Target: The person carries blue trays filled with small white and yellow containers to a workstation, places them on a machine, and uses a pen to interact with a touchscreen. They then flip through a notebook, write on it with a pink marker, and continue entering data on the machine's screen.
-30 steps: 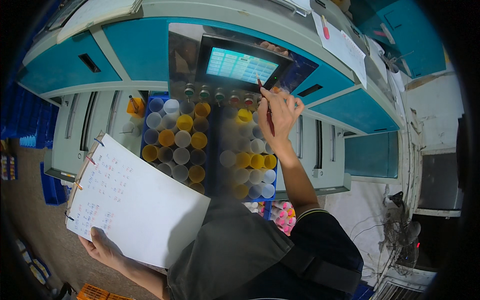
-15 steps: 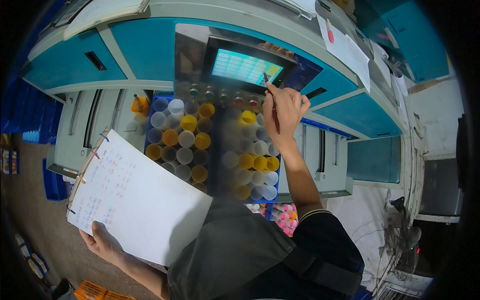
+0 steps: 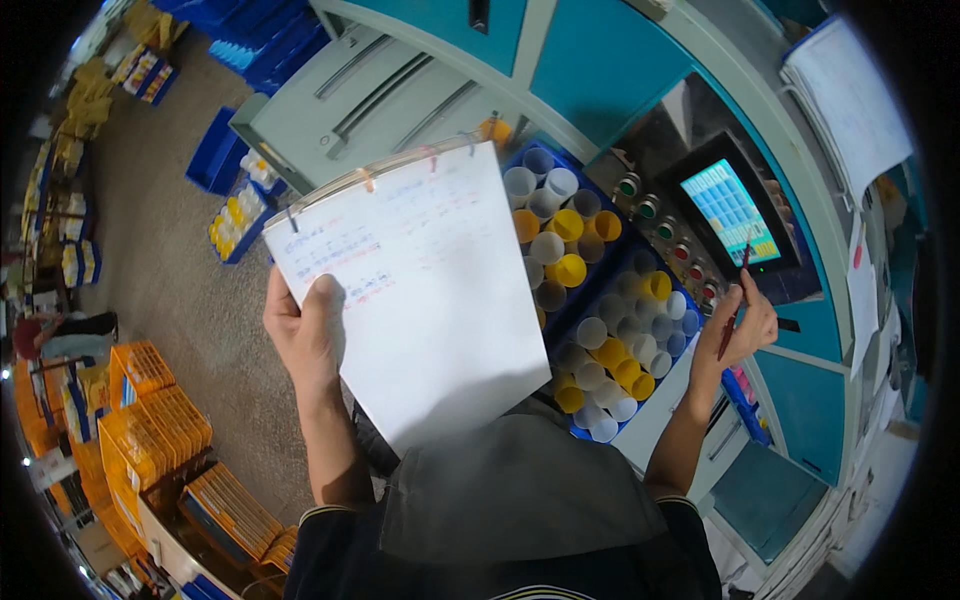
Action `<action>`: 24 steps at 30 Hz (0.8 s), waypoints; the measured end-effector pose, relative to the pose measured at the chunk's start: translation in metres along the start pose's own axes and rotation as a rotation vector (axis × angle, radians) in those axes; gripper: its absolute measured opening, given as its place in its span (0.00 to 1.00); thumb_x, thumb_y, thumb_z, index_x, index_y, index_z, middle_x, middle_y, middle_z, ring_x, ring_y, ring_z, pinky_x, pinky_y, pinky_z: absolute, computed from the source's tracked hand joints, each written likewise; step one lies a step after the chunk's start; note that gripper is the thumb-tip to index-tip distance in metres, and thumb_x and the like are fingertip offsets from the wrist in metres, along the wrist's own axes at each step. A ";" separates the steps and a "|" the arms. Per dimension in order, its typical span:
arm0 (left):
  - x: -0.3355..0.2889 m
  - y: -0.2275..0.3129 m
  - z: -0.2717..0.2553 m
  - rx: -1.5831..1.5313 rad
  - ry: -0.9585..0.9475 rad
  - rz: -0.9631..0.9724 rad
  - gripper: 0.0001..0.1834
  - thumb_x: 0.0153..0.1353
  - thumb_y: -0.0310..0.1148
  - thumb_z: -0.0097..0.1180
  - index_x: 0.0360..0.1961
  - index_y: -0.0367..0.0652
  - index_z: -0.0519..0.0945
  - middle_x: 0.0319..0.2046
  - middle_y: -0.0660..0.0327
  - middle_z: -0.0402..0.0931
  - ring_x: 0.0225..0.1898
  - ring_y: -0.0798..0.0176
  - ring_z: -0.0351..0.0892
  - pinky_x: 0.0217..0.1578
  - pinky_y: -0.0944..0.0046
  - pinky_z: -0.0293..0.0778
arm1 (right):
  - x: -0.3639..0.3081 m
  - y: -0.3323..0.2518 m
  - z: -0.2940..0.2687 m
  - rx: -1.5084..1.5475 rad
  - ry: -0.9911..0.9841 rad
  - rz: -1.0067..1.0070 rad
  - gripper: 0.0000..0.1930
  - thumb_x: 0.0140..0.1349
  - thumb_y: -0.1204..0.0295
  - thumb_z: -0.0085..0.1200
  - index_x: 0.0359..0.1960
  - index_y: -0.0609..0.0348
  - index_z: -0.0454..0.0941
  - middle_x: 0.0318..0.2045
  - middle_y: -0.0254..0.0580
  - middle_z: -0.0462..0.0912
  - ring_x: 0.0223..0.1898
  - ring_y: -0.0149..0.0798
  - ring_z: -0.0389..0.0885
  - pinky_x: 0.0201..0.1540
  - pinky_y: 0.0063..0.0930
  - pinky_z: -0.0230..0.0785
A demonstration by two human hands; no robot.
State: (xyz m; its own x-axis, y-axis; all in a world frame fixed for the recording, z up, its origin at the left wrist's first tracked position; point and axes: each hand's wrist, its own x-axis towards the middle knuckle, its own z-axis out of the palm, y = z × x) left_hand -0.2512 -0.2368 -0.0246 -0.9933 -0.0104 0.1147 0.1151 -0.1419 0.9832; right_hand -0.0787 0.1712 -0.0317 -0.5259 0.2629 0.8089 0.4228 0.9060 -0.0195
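Observation:
My left hand [image 3: 306, 335] grips a ring-bound notebook [image 3: 440, 300] by its left edge, thumb on the page. Its white page bears handwriting in its upper part and is blank lower down. In my right hand [image 3: 742, 330] is a dark red pen [image 3: 727, 336], its tip at the lower part of a lit touchscreen [image 3: 722, 205]; whether it touches the glass I cannot tell. Green and red push buttons [image 3: 665, 231] line the panel beside the screen. Below the panel, blue crates hold several upright white and yellow tubes [image 3: 570, 225], partly behind the notebook.
Teal and grey machine cabinets [image 3: 600, 60] curve along the far and right sides. Papers [image 3: 850, 100] lie on top at the right. Orange crates [image 3: 165, 410] stack at the lower left, blue bins [image 3: 215, 150] stand on the floor, and another person [image 3: 70, 328] is at far left.
The view has swung left, so the panel now sits farther right. The notebook is raised toward the middle. My right hand still has the pen at the screen.

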 end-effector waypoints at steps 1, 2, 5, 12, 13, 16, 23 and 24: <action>0.000 0.001 0.001 0.021 0.010 -0.012 0.19 0.63 0.30 0.57 0.52 0.30 0.74 0.44 0.54 0.81 0.43 0.68 0.79 0.46 0.69 0.73 | 0.001 -0.001 0.000 -0.025 -0.021 0.002 0.11 0.62 0.72 0.58 0.45 0.58 0.83 0.36 0.39 0.84 0.40 0.38 0.77 0.51 0.36 0.53; 0.001 0.002 0.001 0.024 0.017 -0.010 0.20 0.63 0.30 0.59 0.53 0.30 0.73 0.44 0.53 0.81 0.43 0.67 0.80 0.45 0.69 0.74 | 0.001 -0.001 0.001 -0.013 -0.031 -0.004 0.11 0.62 0.72 0.59 0.46 0.58 0.83 0.36 0.39 0.84 0.40 0.38 0.77 0.51 0.36 0.54; 0.001 0.000 0.000 0.020 0.011 -0.022 0.23 0.62 0.30 0.61 0.55 0.30 0.73 0.44 0.53 0.81 0.44 0.67 0.80 0.45 0.69 0.75 | 0.002 -0.001 0.006 0.047 -0.053 -0.018 0.12 0.62 0.69 0.60 0.46 0.57 0.83 0.35 0.37 0.84 0.41 0.38 0.78 0.50 0.36 0.54; 0.000 -0.011 -0.013 0.152 -0.006 0.029 0.20 0.65 0.34 0.59 0.55 0.34 0.74 0.38 0.58 0.80 0.32 0.73 0.75 0.35 0.72 0.72 | 0.004 -0.002 0.013 0.069 -0.100 0.001 0.18 0.58 0.73 0.60 0.51 0.54 0.81 0.30 0.34 0.80 0.36 0.38 0.77 0.47 0.37 0.56; 0.002 -0.015 -0.013 0.113 0.022 0.048 0.21 0.65 0.34 0.59 0.55 0.34 0.73 0.38 0.59 0.80 0.32 0.73 0.74 0.34 0.73 0.71 | 0.004 -0.004 0.014 0.111 -0.081 0.027 0.18 0.57 0.74 0.60 0.51 0.55 0.81 0.29 0.34 0.80 0.37 0.38 0.76 0.49 0.38 0.55; 0.008 -0.018 -0.017 0.078 0.081 0.009 0.24 0.65 0.33 0.59 0.58 0.32 0.72 0.43 0.57 0.79 0.38 0.71 0.76 0.40 0.70 0.71 | 0.006 -0.007 0.012 0.124 -0.036 0.044 0.16 0.54 0.76 0.61 0.46 0.59 0.83 0.31 0.35 0.80 0.38 0.36 0.76 0.53 0.38 0.52; 0.011 -0.020 -0.029 0.179 0.030 0.033 0.28 0.64 0.37 0.60 0.59 0.30 0.70 0.48 0.52 0.78 0.47 0.67 0.76 0.49 0.67 0.70 | 0.012 -0.010 0.019 0.115 -0.007 0.040 0.15 0.51 0.76 0.63 0.44 0.56 0.83 0.30 0.32 0.80 0.38 0.35 0.76 0.49 0.37 0.53; 0.011 -0.021 -0.029 0.192 0.025 0.035 0.28 0.64 0.37 0.60 0.59 0.30 0.70 0.48 0.52 0.78 0.48 0.66 0.76 0.50 0.67 0.70 | 0.012 -0.010 0.020 0.130 -0.001 0.032 0.15 0.52 0.75 0.63 0.44 0.55 0.83 0.30 0.32 0.80 0.38 0.35 0.76 0.48 0.38 0.53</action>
State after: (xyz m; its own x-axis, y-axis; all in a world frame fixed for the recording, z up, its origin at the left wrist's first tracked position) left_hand -0.2648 -0.2629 -0.0476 -0.9884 -0.0366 0.1477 0.1458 0.0505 0.9880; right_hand -0.1045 0.1722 -0.0337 -0.5142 0.2929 0.8061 0.3402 0.9324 -0.1218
